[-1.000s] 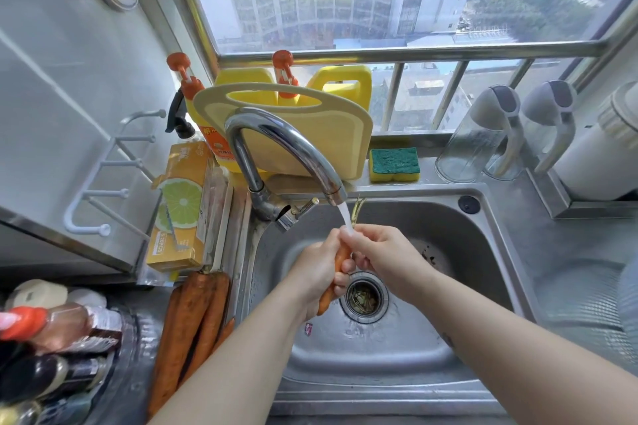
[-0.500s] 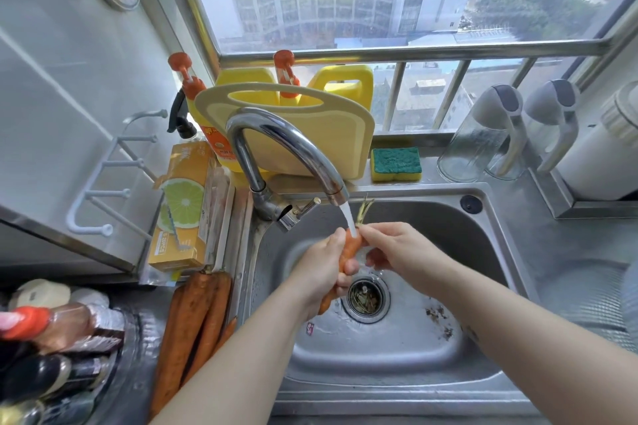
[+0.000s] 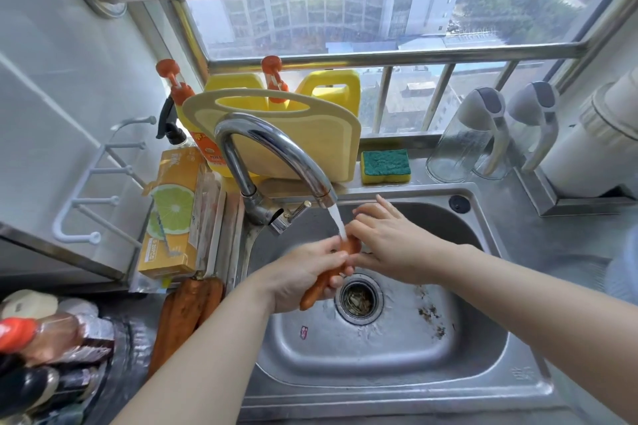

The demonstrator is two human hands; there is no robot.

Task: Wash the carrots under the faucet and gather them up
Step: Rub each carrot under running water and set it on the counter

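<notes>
The steel sink [image 3: 397,366] is taking most of the view, and the worktop [image 3: 566,238] is running around it, with a window behind. The curved faucet [image 3: 276,162] is standing at the back left of the basin and water is running from its spout. A yellow cutting board [image 3: 310,141] is leaning behind the faucet, and a green and yellow sponge [image 3: 385,166] is lying just beside the board on the right. On the worktop left of the sink, several other carrots [image 3: 188,314] are lying together, with their long axis pointing away from the person; I judge they are waiting for washing. Over the basin the left hand [image 3: 303,276] is holding one carrot [image 3: 348,248], and its fingers [image 3: 336,257] are closing around the middle of it. This carrot is lying diagonally: the thin tip is pointing down toward the person on the left, and the thick end is going up to the right, directly under the water stream, above the drain [image 3: 359,298]. The right hand [image 3: 390,238] is touching the thick end from the right side, with the fingers spread rather wide and not gripping. For the coming move, probably rubbing along the carrot, the thick end is nearer to the right hand, so this hand should be sliding along the long axis while the left one is keeping the grip.
</notes>
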